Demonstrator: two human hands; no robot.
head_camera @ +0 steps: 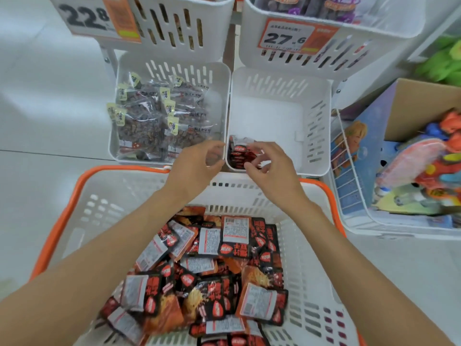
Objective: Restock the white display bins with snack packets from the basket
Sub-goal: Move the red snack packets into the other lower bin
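Note:
A white basket with an orange rim (62, 211) sits low in front of me, holding several red-and-black snack packets (212, 270). Beyond it stands a nearly bare white display bin (319, 121). A small stack of the same red-and-black packets (239, 153) stands in that bin's near left corner. My right hand (269, 166) pinches this stack with thumb and curled fingers. My left hand (197, 163) hovers just left of it over the wall between the two bins, fingers loosely curled, holding nothing I can see.
The left white bin (114, 151) is full of clear packets of dark snacks. Two upper bins carry price tags 22.8 (87, 18) and 27.6 (287, 38). At right a wire-sided bin (349, 186) holds a cardboard box and colourful toys.

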